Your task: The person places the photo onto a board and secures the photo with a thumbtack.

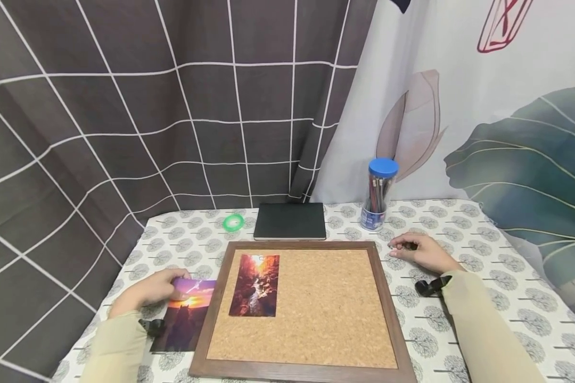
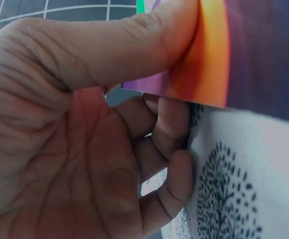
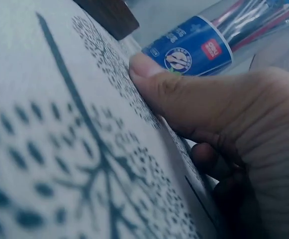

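Nearest the camera, 2 beige sleeves (image 1: 484, 324) are stretched over a tree-printed tablecloth (image 1: 460, 234). Between them a brown-framed cork board (image 1: 330, 308) is laid, with 1 stream photo (image 1: 255, 287) placed at its upper left. Just left of the frame, a sunset photo (image 1: 187, 324) is pinched between thumb and fingers of the left hand (image 1: 148, 290). Right of the board, the right hand (image 1: 424, 252) is bent at the fingers; whether anything is pinched cannot be told. Behind it, pencils (image 1: 376, 196) are held in a clear jar (image 1: 372, 217), blue-labelled and capped by a blue lid (image 1: 383, 167).
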A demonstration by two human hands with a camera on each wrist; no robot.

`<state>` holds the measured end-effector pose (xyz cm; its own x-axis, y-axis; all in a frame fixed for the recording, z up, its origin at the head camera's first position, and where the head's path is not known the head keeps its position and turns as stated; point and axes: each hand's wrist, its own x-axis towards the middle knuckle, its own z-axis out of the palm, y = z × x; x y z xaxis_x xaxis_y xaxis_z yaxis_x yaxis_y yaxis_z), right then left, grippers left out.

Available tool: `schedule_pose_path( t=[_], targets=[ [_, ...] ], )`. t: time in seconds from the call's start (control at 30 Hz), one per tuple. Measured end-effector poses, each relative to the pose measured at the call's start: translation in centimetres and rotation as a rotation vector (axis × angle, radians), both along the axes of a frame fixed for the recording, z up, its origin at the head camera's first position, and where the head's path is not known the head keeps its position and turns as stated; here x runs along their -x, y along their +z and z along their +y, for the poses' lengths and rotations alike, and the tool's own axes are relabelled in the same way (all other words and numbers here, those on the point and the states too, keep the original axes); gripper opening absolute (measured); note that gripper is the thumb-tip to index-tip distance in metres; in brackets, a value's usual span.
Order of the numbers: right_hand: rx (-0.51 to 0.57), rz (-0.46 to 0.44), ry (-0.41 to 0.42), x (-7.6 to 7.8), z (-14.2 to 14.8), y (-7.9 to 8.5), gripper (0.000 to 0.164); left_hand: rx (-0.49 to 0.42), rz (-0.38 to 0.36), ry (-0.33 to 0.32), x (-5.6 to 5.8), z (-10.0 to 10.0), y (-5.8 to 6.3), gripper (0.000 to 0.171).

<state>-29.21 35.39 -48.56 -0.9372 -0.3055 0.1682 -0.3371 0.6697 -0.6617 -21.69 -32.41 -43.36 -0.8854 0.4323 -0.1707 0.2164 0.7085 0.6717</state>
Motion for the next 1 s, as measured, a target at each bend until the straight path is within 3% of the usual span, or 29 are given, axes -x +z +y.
schedule_pose_path(
  t=[0.23, 0.47, 0.83, 1.0],
  targets=[
    [0.044, 0.001, -0.002, 0.1, -0.4, -0.4, 0.011, -0.007, -0.027, 0.017, -0.1, 0.0, -0.2, 0.025],
    [0.075, -0.008, -0.093, 0.0, -0.3, -0.5, 0.019, -0.029, -0.035, 0.029, 0.0, -0.1, -0.3, 0.025],
    [0.071, 0.03, -0.131, 0.1, -0.4, -0.4, 0.021, 0.051, 0.046, 0.006, -0.2, 0.1, 0.1, 0.013],
    [0.098, 0.047, -0.139, 0.3, -0.6, -0.4, 0.021, -0.055, -0.005, 0.002, -0.3, -1.2, 0.7, 0.006]
  ],
)
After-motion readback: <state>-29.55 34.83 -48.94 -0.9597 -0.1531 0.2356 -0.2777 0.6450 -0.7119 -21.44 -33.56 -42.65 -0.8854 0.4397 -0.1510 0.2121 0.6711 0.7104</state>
